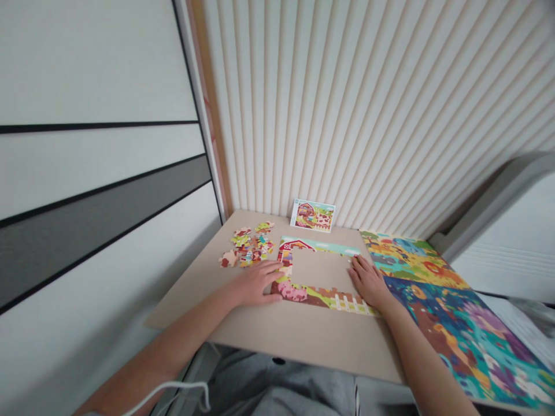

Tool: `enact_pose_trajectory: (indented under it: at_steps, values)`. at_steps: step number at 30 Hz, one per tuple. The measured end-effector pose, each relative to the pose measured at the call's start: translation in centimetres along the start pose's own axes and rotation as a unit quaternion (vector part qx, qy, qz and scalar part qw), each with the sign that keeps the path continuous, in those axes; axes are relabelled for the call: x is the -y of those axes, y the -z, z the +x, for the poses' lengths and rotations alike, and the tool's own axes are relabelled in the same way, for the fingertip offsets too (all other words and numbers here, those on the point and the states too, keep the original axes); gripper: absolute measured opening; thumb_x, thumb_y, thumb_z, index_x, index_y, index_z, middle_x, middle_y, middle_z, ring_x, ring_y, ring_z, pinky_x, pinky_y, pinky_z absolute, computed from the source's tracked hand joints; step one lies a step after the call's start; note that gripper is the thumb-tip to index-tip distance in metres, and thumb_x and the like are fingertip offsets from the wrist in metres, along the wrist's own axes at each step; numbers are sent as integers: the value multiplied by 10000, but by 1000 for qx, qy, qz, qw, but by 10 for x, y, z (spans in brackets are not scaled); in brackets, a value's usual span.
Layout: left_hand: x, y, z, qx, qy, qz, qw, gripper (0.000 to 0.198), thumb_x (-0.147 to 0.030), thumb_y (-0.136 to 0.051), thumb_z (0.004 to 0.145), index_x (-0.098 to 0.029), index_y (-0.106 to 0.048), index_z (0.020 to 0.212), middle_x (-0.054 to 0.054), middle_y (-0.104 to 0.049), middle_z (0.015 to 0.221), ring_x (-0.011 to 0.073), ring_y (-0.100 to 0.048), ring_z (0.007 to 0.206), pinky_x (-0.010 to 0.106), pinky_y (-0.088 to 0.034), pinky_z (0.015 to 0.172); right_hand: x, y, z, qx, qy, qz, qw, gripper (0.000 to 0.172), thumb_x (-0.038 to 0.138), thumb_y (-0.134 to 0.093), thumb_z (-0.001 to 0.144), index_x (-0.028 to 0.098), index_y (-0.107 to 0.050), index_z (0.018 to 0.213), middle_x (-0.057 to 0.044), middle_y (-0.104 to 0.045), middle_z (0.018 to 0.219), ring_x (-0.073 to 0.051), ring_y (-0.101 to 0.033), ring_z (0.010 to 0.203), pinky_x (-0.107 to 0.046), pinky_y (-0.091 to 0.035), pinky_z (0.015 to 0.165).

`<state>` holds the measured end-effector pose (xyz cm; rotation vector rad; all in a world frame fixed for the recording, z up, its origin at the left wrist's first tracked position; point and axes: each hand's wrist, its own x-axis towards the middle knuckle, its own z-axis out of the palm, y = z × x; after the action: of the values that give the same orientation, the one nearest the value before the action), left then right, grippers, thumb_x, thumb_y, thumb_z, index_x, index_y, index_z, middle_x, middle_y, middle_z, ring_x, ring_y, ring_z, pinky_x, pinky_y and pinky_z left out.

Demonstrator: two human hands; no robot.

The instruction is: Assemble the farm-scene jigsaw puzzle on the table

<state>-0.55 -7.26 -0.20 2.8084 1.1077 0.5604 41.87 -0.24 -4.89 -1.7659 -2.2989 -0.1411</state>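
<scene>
The colourful cardboard farm jigsaw puzzle [299, 292] has its top, left and bottom sides built but a bare middle, a heap of loose cardboard pieces [247, 245] sits left of it, and the flat left hand [255, 283] and flat right hand [368, 282] lie open on it, holding nothing.

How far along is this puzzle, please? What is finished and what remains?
Done: the border strips: top with the red barn, left side, fence along the bottom. In hand: the left hand touches the left strip, the right hand lies at their right end. Left: the loose pieces and the bare middle.
</scene>
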Motion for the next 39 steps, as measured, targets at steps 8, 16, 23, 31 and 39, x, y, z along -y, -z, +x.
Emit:
enact_pose_trajectory:
  at_steps: [8,16,23,31,39]
  values:
    - [6,2,1,-23,-6,12,1000,594,-526,-568,932,-238,-499,1446,112,-524,1476,289,-457,1384,489,-340,1177,-8,-9,10,-44,15,42,998,526,491,-350,1008,224,-550,1415,-129,-493,1501,-301,-446,1389,-512,-361,1140]
    - [88,23,14,-116,330,129,928,394,-360,-466,974,-140,-604,1270,181,-637,1282,299,-563,1240,431,-411,1078,-24,-13,18,-118,-27,177,977,525,498,-334,1003,200,-634,1314,-146,-623,1331,-293,-576,1233,-483,-456,1054]
    - [141,34,20,-28,393,101,913,351,-487,-636,845,-164,-700,966,136,-733,1024,273,-676,968,311,-490,817,-25,-9,17,-135,-33,209,968,486,479,-359,990,200,-667,1242,-131,-668,1250,-277,-593,1189,-451,-455,1040]
    - [152,26,14,-52,385,75,918,218,-300,-574,893,-162,-715,986,125,-738,1032,252,-665,1005,320,-480,885,-14,2,14,-124,-37,207,970,479,460,-356,988,192,-688,1206,-132,-678,1237,-281,-602,1165,-447,-465,1018]
    - [135,31,21,-140,333,54,931,391,-301,-587,919,-140,-595,1275,142,-640,1301,271,-583,1229,390,-440,1065,-2,15,9,-151,-28,226,962,468,482,-383,981,193,-697,1173,-142,-671,1230,-287,-603,1155,-460,-460,1029]
